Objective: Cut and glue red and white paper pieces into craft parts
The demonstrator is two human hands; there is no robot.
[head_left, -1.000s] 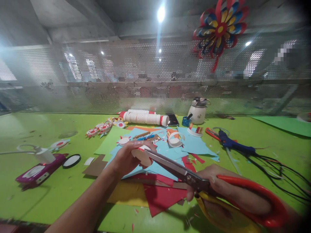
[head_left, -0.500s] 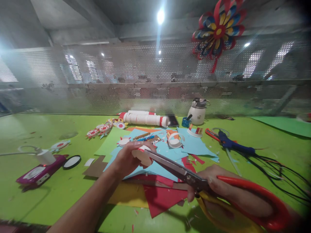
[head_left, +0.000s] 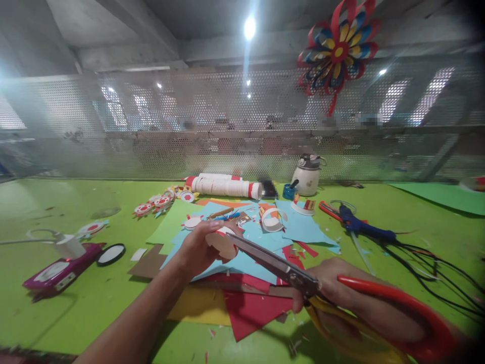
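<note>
In my left hand (head_left: 199,247) is a paper cup (head_left: 223,245), its round pale end turned toward me and a bit of red on its side. My fingers wrap round it from the left and above. My right hand (head_left: 341,290) grips large scissors (head_left: 273,260) with red and yellow handles. The blade tips touch or nearly touch the cup's upper right edge; I cannot tell whether they cut into it. Beneath both hands lie coloured sheets, among them light blue paper (head_left: 261,270) and red paper (head_left: 257,311).
A glue gun (head_left: 364,227) with black cables lies right. Stacked paper cups (head_left: 223,187), a white bottle (head_left: 306,177) and a blue jar (head_left: 289,191) stand at the back. Left are a purple power strip (head_left: 62,270), a roll of tape (head_left: 111,254) and cup-bottom crafts (head_left: 161,202).
Hardly anything differs. The view has shifted very slightly, while the cup, both hands and the scissors keep nearly the same places.
</note>
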